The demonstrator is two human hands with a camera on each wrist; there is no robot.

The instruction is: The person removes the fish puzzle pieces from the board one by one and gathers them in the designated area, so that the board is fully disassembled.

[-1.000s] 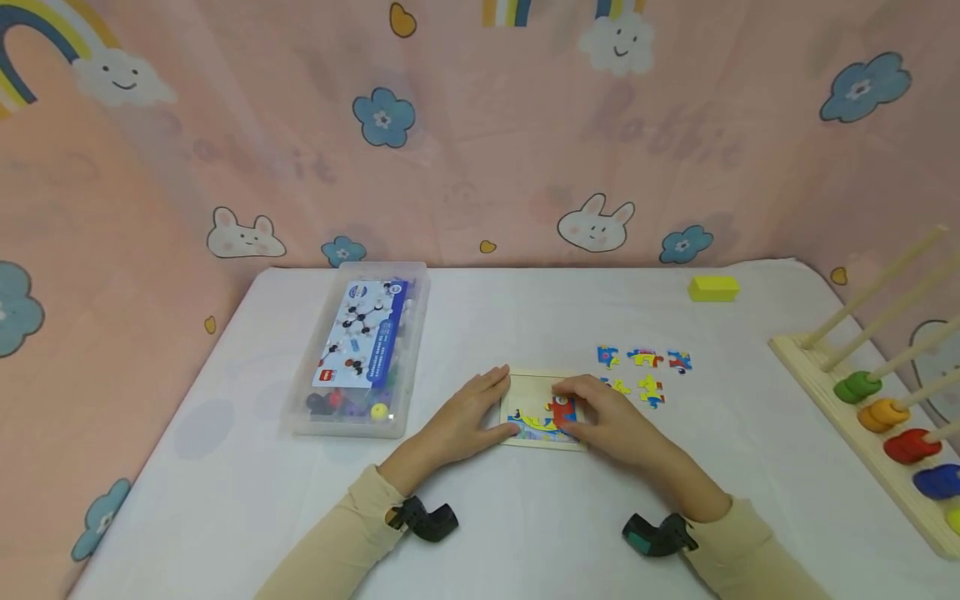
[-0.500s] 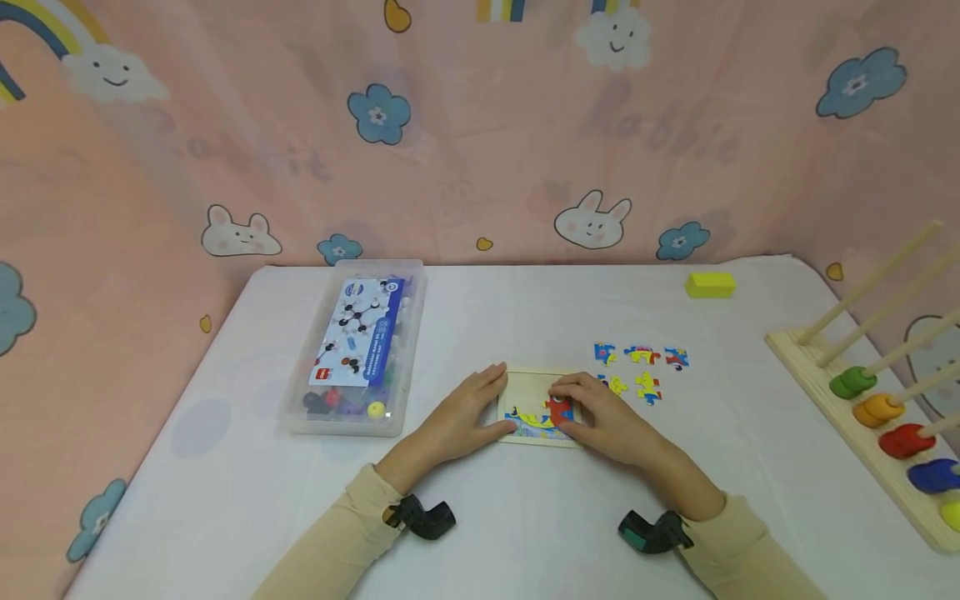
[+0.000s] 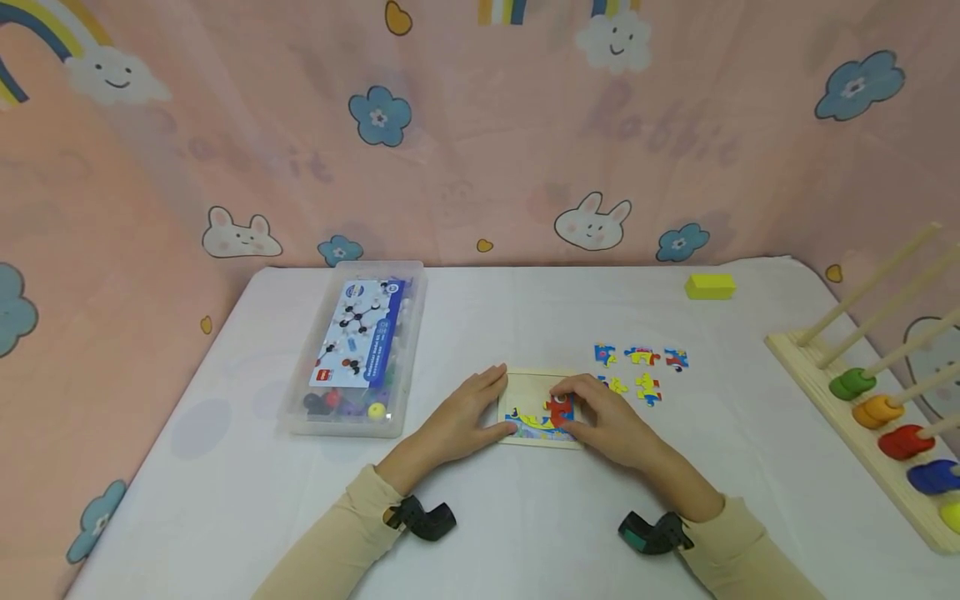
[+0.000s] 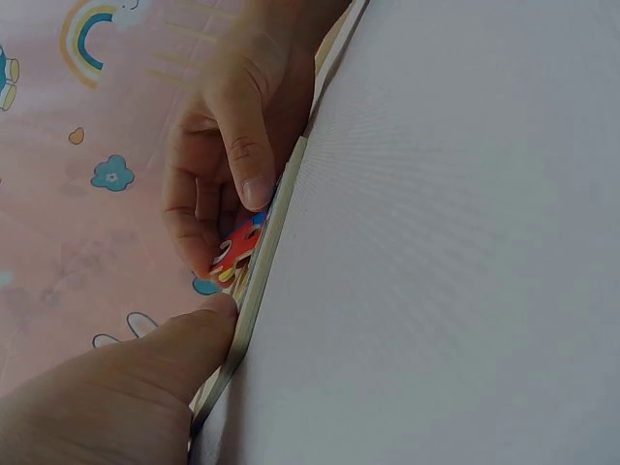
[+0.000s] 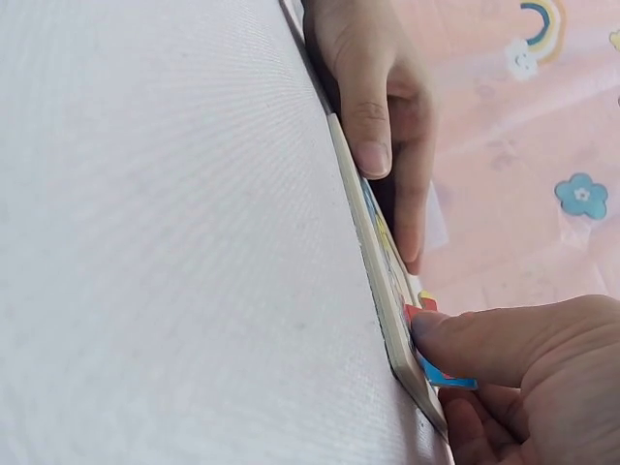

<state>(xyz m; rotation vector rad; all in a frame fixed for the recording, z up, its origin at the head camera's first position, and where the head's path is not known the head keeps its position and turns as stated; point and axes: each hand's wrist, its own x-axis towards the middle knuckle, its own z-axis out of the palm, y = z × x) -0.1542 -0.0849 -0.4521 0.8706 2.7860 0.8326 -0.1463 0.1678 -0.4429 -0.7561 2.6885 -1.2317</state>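
Note:
A small wooden puzzle tray (image 3: 527,385) lies on the white table, its bottom row filled with yellow and blue picture pieces. My left hand (image 3: 459,423) rests along the tray's left edge, fingers extended and thumb (image 4: 215,315) on the lower rim. At the tray's right side, my right hand (image 3: 617,425) pinches a red and blue puzzle piece (image 3: 557,410) between thumb and fingers. That piece tilts up from the tray in the left wrist view, and my right fingers partly cover it. Loose puzzle pieces (image 3: 643,357) lie in two rows just beyond my right hand.
A clear plastic case (image 3: 352,350) of molecular model parts stands left of the tray. A yellow block (image 3: 710,287) sits near the back edge. The wooden peg stand (image 3: 798,354) with coloured beads occupies the right side. A pink printed cloth (image 3: 457,167) hangs behind the table.
The red puzzle piece shifts and tilts slightly between my right fingers. My left hand stays on the tray's edge, and the loose pieces lie as before.

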